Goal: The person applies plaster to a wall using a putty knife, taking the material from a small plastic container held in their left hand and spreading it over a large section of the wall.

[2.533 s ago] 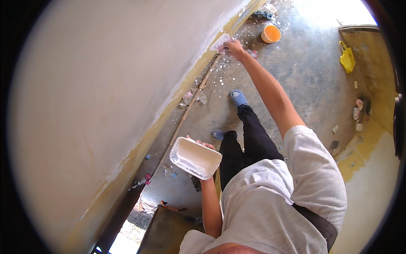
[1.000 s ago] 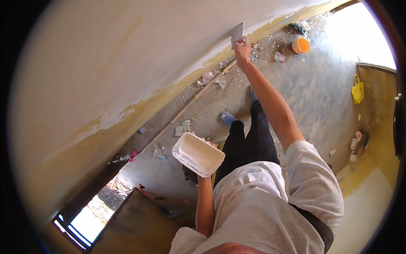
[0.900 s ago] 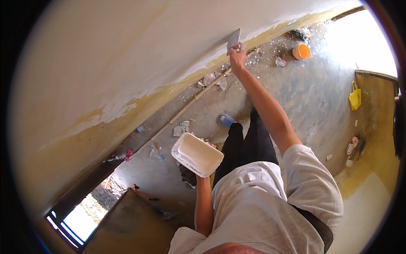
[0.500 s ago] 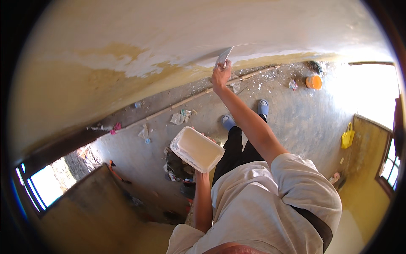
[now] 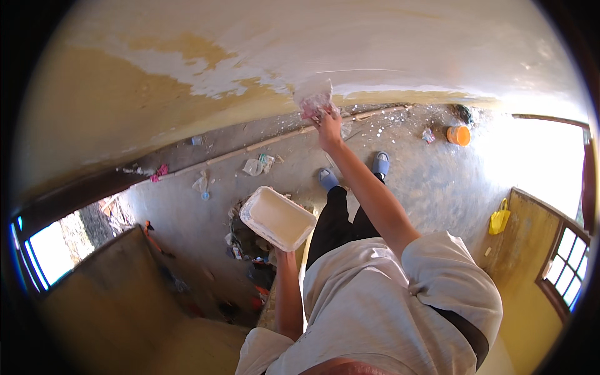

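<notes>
My right hand [image 5: 327,122] is closed on a putty knife [image 5: 317,98] with a wide, whitish blade. The blade is at the wall [image 5: 375,37], where pale filler lies over a yellow-brown surface. My left hand [image 5: 285,255] supports a white rectangular tray [image 5: 261,234] from below, with its fingers mostly hidden under it. Smooth cream-coloured putty [image 5: 281,215] lies in the tray, which is held in front of my body, lower and to the left of the putty knife.
A long pole [image 5: 262,144] runs along the wall's foot. Plastic scraps [image 5: 258,165] and white splatters litter the floor. An orange bucket [image 5: 459,135] stands at the far right; a yellow bag [image 5: 499,217] hangs by the right wall. Dark clutter [image 5: 240,240] lies under the tray.
The putty knife has turned so its broad face shows and has shifted slightly left and down in view. The tray has moved a little left. Both hands keep their holds.
</notes>
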A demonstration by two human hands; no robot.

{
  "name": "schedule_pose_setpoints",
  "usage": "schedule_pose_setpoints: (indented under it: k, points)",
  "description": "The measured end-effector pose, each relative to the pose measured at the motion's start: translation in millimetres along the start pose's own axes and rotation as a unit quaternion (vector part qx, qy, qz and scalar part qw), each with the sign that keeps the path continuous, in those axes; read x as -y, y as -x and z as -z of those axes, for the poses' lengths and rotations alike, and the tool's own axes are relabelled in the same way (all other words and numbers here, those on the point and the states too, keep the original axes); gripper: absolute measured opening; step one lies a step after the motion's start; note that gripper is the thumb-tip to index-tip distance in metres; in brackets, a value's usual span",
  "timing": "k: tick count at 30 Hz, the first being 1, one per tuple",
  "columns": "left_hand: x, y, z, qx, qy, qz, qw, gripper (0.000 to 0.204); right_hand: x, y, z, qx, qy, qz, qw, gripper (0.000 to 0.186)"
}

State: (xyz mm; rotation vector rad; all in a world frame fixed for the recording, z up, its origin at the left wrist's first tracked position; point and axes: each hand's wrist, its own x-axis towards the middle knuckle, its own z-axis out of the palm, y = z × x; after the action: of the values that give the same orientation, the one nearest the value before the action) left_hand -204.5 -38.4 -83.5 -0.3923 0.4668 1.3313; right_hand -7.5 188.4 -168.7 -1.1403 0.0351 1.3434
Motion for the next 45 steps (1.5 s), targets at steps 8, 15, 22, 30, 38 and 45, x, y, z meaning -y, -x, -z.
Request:
schedule_pose_setpoints:
  k: [8, 15, 22, 30, 38, 45]
  points:
    - [67.6, -34.0, -33.7, 0.048, -0.053, 0.113, 0.991, 0.06, 134.5, -32.9, 183.7, -0.107, 0.018, 0.101, 0.989, 0.031]
    - [139.0, -49.0, -52.0, 0.064, -0.113, 0.212, 0.969, 0.059, 236.1, -15.6, 299.6, -0.188, -0.004, 0.14, 0.972, 0.034]
    - [233.1, -53.8, -74.0, 0.015, -0.178, 0.258, 0.95, 0.06, 305.0, -66.9, 419.1, -0.254, -0.02, 0.084, 0.963, 0.025]
    - [317.7, -60.4, -87.5, -0.034, -0.192, 0.259, 0.946, 0.061, 366.5, -154.8, 485.2, -0.165, 0.004, 0.038, 0.985, 0.023]
    - [354.8, -70.4, -102.8, -0.009, -0.224, 0.248, 0.943, 0.068, 430.0, -228.8, 458.3, -0.114, 0.111, 0.103, 0.982, 0.011]
    - [372.4, -69.4, -114.8, -0.022, -0.231, 0.231, 0.945, 0.072, 455.3, -149.0, 455.4, -0.127, -0.114, 0.129, 0.977, 0.02]
